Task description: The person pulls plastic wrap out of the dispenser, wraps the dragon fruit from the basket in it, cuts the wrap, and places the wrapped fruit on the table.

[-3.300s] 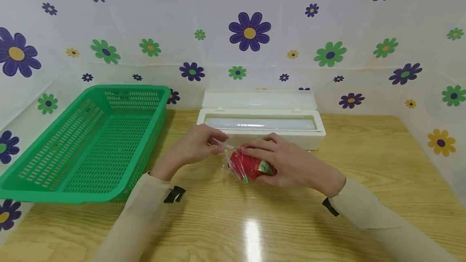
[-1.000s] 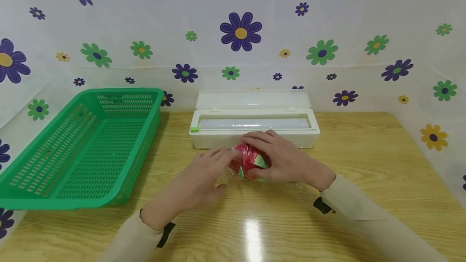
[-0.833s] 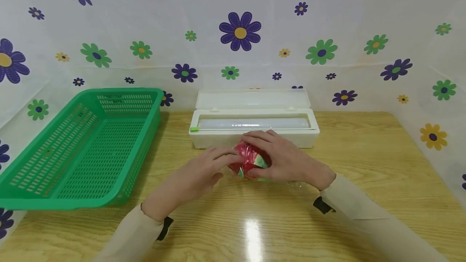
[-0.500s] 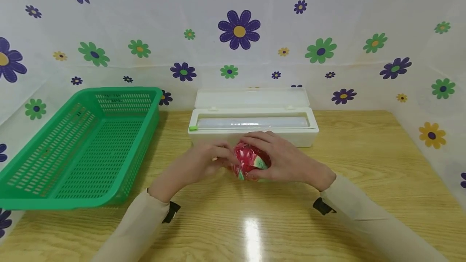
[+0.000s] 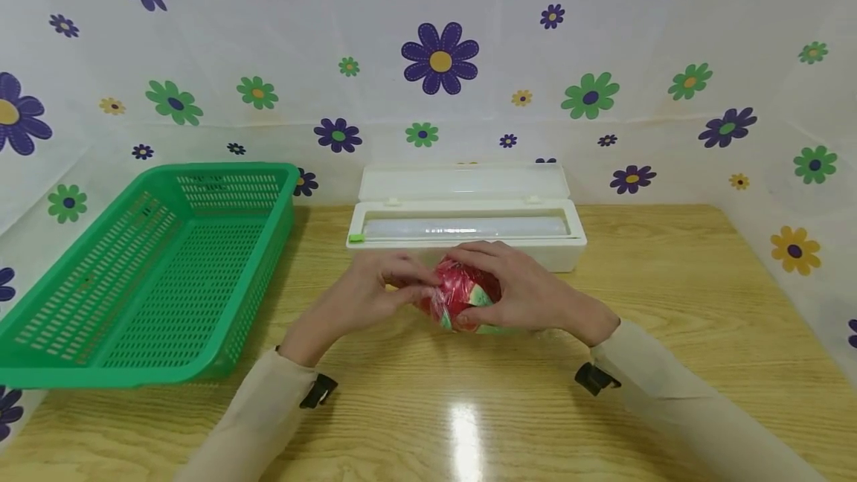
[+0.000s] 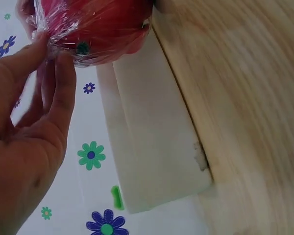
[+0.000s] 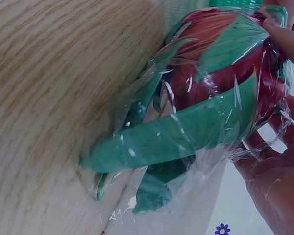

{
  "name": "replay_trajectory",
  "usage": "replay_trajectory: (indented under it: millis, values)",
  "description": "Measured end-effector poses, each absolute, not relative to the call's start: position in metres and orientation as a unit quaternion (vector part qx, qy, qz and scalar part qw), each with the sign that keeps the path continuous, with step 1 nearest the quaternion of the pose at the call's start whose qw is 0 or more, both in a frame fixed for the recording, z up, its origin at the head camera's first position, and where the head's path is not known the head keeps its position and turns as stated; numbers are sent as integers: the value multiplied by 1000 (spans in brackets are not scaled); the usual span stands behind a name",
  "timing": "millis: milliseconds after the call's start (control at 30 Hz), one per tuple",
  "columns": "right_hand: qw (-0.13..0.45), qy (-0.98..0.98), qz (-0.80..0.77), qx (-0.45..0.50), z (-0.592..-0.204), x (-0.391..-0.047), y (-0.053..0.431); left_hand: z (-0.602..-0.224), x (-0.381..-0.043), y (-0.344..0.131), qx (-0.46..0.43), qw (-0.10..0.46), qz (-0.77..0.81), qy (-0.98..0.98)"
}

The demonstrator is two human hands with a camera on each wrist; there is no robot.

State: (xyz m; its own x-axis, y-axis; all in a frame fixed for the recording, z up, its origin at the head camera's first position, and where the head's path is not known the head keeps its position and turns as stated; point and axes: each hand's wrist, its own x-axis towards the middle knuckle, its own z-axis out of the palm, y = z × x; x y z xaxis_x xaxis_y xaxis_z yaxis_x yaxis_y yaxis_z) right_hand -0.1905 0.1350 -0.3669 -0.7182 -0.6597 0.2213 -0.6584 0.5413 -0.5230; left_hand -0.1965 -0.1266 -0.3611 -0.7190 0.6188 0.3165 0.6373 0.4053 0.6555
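A red dragon fruit [image 5: 458, 285] with green scales is wrapped in clear cling film, in front of the white box. My right hand [image 5: 529, 290] grips it from the right, fingers over the top and thumb at the near side. At its left end my left hand [image 5: 375, 288] pinches gathered film between thumb and fingers. The left wrist view shows the bunched film [image 6: 51, 41] at the fingertips. In the right wrist view, long green leaf tips [image 7: 176, 129] lie inside loose film, and the right fingers are partly hidden behind the fruit.
A white cling film box [image 5: 469, 255] stands behind the hands, lid raised, with a film roll [image 5: 469, 227] inside and a green slider [image 5: 356, 238] at its left end. A green plastic basket [image 5: 268, 274] sits on the left of the wooden table [image 5: 656, 274]. A flower-patterned sheet [image 5: 281, 36] hangs behind.
My left hand drew film out to the left earlier, then its fingers lay against the fruit's left end. Now it pinches the film there. My right hand stays on the fruit.
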Motion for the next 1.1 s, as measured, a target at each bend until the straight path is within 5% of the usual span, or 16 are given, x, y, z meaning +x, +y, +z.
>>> replay_trajectory:
  millis: [233,533,833,1100]
  values:
    - [14,878,-315,-361,-368,-190,135,-359,-191,-120,-225,26,-387,-894]
    - [12,879,-315,-356,-368,-190,136,-342,-165,-100,-252,51,-279,-925]
    - [27,863,-332,-379,-367,-187,139,-350,-176,-105,-152,-58,-342,-926]
    - [16,856,-376,-354,-357,-186,169,-354,-182,-108,-171,-179,-409,-878]
